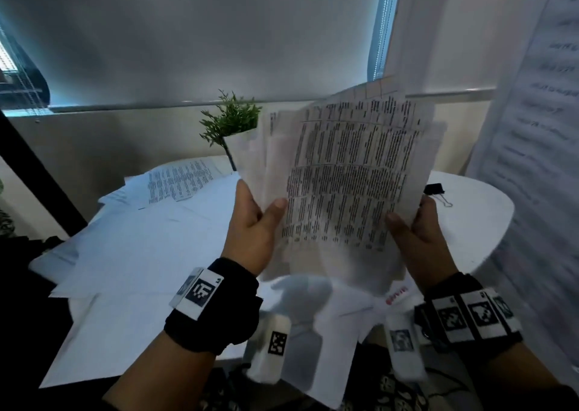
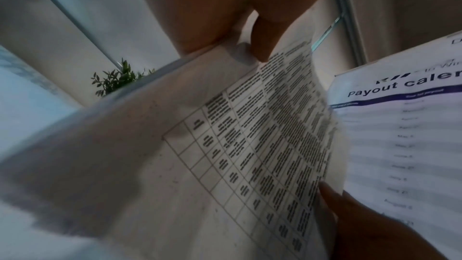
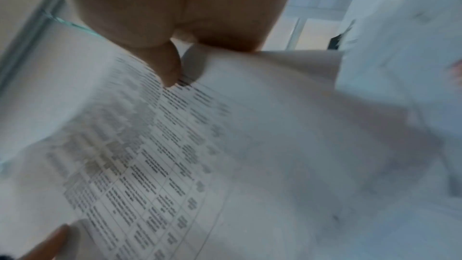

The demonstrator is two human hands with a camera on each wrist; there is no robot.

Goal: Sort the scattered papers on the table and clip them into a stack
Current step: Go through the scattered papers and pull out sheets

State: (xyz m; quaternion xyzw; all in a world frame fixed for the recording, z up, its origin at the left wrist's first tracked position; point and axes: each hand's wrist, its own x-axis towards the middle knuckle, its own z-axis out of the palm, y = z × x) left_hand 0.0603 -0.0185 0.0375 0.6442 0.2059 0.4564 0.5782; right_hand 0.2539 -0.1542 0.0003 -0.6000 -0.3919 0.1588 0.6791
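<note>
Papers (image 1: pixel 344 175) are being held up off the table (image 1: pixel 488 222) as a loose, fanned bunch, approx. half gathered by the look of it. The bunch's left edge is being pinched under the left hand (image 1: pixel 253 222) thumb w/ fingers behind; the right edge is being gripped likewise by the right hand (image 1: pixel 419 232). Edges aren't squared yet. More sheets (image 1: pixel 141 254) are lying below and left of the left fingers, uncollected. The binder clip (image 1: pixel 437 191) is being left unused, just beyond the right fingertips.

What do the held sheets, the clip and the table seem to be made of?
Sheets: thin matte printed paper; they bend and light shows through.
Clip: likely black-coated metal with bare wire handles.
Table: smooth white top, probably laminate or painted; unclear.
</note>
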